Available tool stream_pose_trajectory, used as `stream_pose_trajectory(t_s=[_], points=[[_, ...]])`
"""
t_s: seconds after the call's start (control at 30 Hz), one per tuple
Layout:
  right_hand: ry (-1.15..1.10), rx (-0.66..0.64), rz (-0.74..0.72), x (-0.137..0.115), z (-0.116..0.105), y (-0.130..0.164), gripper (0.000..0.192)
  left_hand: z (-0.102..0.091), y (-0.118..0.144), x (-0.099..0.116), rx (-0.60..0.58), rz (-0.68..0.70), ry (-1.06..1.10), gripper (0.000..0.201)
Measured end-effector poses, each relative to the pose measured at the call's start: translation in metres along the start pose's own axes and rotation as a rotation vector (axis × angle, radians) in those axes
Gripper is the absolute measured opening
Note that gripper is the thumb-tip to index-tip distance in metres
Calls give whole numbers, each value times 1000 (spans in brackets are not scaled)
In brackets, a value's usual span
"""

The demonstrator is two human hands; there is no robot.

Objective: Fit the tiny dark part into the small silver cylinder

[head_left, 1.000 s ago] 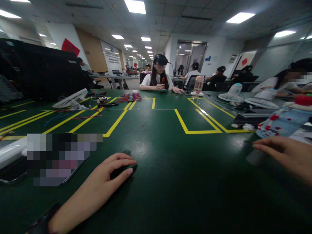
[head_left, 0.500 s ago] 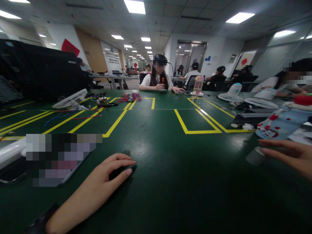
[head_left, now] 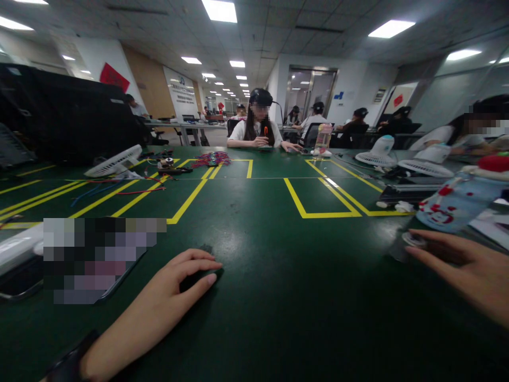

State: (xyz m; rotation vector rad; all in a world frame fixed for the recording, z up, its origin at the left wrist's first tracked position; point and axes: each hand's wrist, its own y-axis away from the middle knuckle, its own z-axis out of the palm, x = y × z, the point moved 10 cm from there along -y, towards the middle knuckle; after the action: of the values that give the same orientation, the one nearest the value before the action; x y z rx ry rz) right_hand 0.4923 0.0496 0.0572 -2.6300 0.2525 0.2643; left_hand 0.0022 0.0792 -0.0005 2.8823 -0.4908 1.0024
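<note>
My left hand lies on the green table with its fingers draped over a small black object, which is mostly hidden beneath them. A dark band shows at that wrist. At the right edge, my right hand reaches in with its fingers around a small dark cylinder that has a silvery end and leans on the table. Just behind this hand lies a pale blue bottle with red marks.
A flat device and a white item lie at the left. Yellow tape lines, small fans, loose wires and a pink bottle sit farther back. People are seated across the table and at the right.
My right hand drew back to the right, then came forward onto the small cylinder, which now leans and sits slightly farther left. My left hand has stayed put.
</note>
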Motion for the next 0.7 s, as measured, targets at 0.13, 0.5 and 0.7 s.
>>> stream_pose_trajectory(t_s=[0.13, 0.5, 0.7], points=[[-276, -138, -308, -114, 14, 22, 39, 2, -2, 1, 3, 8, -2, 28], [-777, -427, -582, -271, 59, 65, 42, -2, -7, 65, 47, 145, 50, 19], [-893, -534, -473, -260, 78, 66, 60, 10, -19, 127, 70, 326, 119, 15]])
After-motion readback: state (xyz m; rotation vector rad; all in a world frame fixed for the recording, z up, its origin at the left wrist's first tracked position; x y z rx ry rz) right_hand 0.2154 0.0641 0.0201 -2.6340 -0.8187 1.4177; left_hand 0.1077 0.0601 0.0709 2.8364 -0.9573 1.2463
